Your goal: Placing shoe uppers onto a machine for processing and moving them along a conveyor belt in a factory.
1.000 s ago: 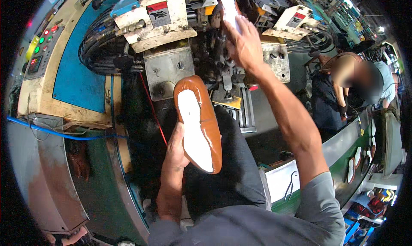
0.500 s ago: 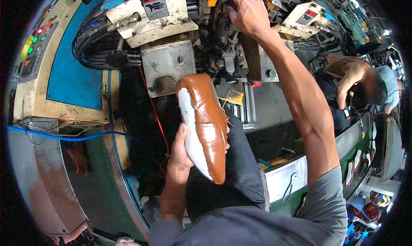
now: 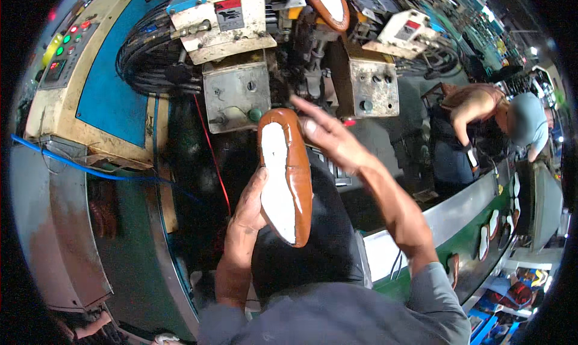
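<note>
My left hand is closed around a brown shoe upper with a white sole board facing up. Its rounded end points away from me and the narrower end toward my lap. At the far right side of this shoe, my right hand has its fingers stretched out and nothing in it. The fingertips are close to the shoe's far end; whether they touch it I cannot tell. A second brown shoe upper, also white-bottomed, sits sole up in the machine at the top.
White machine heads with hoses flank the second shoe. A control panel with lit buttons is at far left. On the right, a green conveyor carries several white-soled shoes. Beyond it a person bends over. A blue hose crosses the left side.
My right hand has come back from the machine toward the held shoe, and the second shoe now shows there. The held shoe has turned, showing more of its white bottom.
</note>
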A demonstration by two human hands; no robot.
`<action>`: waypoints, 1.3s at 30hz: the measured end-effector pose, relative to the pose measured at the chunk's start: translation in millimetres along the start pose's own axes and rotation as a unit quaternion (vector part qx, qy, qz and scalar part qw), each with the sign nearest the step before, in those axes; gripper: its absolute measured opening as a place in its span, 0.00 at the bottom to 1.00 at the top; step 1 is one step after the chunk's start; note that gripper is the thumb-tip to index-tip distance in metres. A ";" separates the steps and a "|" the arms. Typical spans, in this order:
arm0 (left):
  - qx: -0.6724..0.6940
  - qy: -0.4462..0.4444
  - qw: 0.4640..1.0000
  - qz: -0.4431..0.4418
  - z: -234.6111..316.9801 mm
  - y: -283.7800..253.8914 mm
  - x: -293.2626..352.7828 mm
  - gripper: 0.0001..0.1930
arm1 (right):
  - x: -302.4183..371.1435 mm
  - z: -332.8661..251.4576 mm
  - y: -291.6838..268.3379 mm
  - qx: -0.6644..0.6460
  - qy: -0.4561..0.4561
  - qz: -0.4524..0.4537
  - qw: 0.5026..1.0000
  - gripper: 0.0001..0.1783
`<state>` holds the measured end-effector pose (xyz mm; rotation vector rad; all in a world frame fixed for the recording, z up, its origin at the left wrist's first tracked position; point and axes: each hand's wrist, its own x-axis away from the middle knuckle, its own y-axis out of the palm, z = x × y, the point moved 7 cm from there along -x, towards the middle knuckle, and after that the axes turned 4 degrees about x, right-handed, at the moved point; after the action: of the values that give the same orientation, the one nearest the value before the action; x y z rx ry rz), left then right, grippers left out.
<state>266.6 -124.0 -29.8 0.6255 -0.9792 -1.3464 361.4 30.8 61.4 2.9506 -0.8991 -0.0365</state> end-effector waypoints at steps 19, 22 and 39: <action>-0.347 0.106 0.932 0.023 -16.7 71.7 67.7 0.42 | 93.4 31.1 54.8 -0.296 -0.041 0.151 0.942 0.36; -0.270 0.105 0.957 -0.008 -25.2 46.4 89.5 0.42 | 85.8 39.0 62.0 -0.302 -0.040 0.177 0.936 0.34; -0.541 0.267 0.514 0.610 180.4 -352.0 356.2 0.51 | 171.6 228.8 -74.8 -0.077 0.269 0.296 0.913 0.25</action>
<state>-87.4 -498.6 -162.9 -0.6196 0.2039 -0.1563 536.5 -13.8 -172.7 2.2242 -1.5259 0.6572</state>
